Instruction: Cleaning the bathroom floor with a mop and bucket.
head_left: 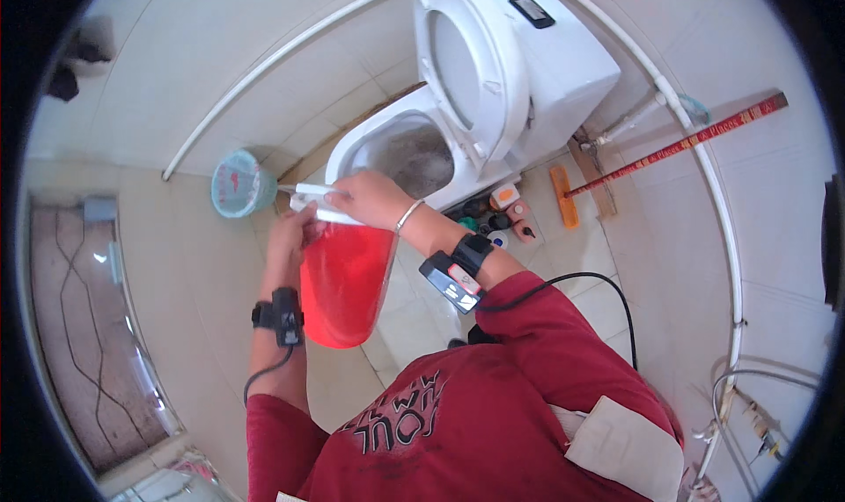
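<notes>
My left hand [294,231] grips the left end of a white piece [320,215] with two bar-like edges. The fingers of my right hand [370,198] pinch the same piece from the right. Directly below it is a red, round-ended plastic object [346,284], perhaps a bucket; whether the two are joined cannot be told. Just beyond my hands stands a white toilet [343,152], its seat and lid [475,73] raised and murky water in the bowl. A light blue plastic basket [244,185] sits left of my hands, against the wall.
Several bottles and containers [505,221] stand on the floor beside the toilet. Right of them, an orange brush head [564,197] with a long red handle [673,147] leans on the wall. White pipes [726,238] run along the walls. A black phone-like object [532,11] lies on the tank.
</notes>
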The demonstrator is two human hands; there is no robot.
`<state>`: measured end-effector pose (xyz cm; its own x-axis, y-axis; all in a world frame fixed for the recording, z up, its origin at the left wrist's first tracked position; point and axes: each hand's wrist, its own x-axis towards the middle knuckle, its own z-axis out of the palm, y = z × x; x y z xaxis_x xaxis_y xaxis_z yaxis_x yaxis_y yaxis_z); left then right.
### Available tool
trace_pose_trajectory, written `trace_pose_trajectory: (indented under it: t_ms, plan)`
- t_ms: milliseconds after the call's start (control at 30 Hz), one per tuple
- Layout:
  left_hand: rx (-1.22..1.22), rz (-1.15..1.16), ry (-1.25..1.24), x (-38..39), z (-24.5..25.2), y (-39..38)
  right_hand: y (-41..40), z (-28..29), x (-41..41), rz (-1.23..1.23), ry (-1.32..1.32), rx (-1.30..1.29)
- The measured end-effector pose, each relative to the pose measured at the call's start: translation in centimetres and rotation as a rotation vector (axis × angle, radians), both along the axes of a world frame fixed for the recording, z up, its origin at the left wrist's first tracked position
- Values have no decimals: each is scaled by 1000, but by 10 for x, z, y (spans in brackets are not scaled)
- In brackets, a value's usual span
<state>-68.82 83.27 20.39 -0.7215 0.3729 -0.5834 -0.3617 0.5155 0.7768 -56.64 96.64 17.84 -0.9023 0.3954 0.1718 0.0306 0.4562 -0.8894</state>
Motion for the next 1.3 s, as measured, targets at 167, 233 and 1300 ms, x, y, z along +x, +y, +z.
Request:
trace_pose_trajectory:
  t_ms: [167, 233, 1300]
  plan:
    - [-111, -176, 48, -5, -4, 86, 51, -19, 11, -167, -17, -173]
    - [-139, -283, 15, -5, -7, 111, 66, -32, 14, -271, 19, -224]
    - [-136, -441, 270, 47, -10, 17, -23, -64, 76, -443, -60, -311]
